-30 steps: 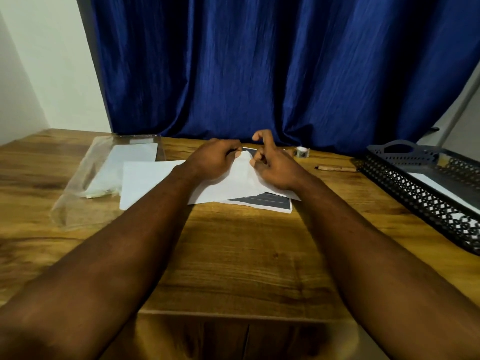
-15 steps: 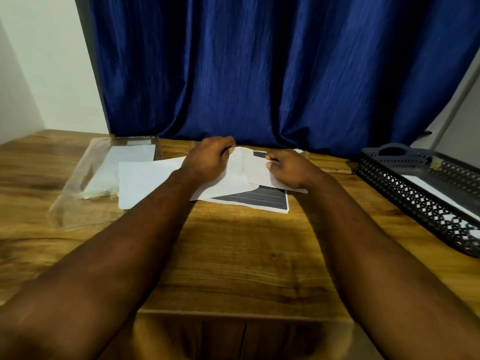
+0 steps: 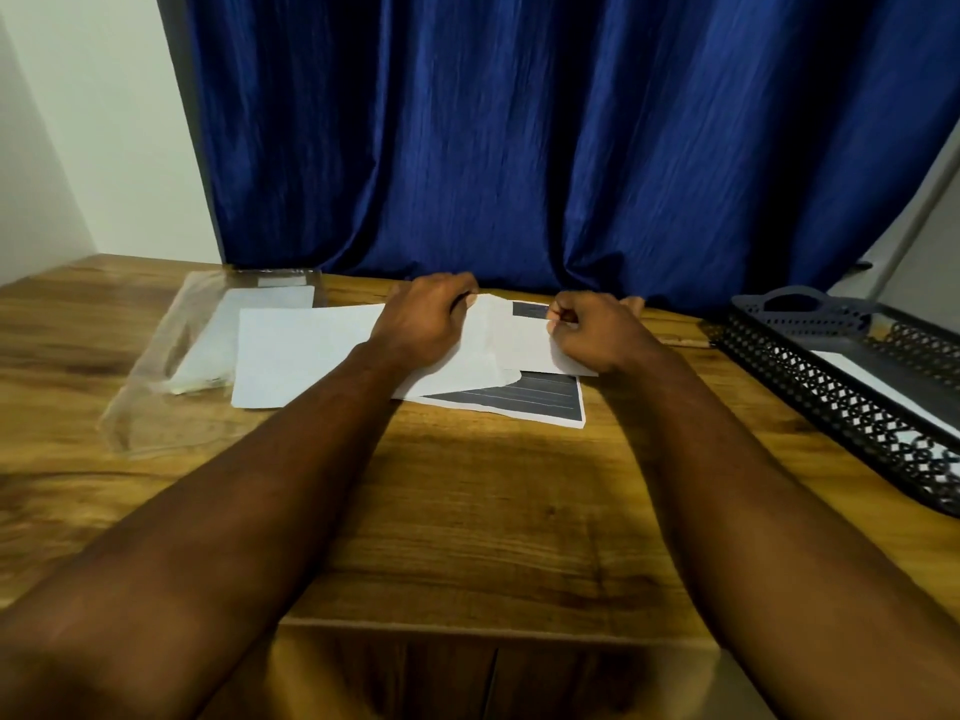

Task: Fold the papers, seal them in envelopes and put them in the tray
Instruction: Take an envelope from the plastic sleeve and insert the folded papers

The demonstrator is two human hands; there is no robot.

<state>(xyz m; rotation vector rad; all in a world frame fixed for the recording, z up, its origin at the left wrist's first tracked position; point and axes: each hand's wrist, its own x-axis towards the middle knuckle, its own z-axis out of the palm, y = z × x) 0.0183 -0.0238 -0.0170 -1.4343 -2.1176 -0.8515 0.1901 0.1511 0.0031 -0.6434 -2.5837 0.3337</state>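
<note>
Across the wooden desk (image 3: 493, 511) the folded paper (image 3: 524, 345) lay lengthwise between my hands, its right end pinched in my right hand (image 3: 592, 330), its left end touching the envelope (image 3: 467, 366) gripped by my left hand (image 3: 423, 322), with the tray (image 3: 810, 387) well beyond my right.

Curtain (image 3: 519, 148), deep blue; table (image 3: 493, 511), golden-brown wood grain. Tray (image 3: 831, 387), black with an openwork lattice of small rings. Papers (image 3: 301, 356), white, the lowest sheet (image 3: 530, 400) printed dark grey with thin pale lines
</note>
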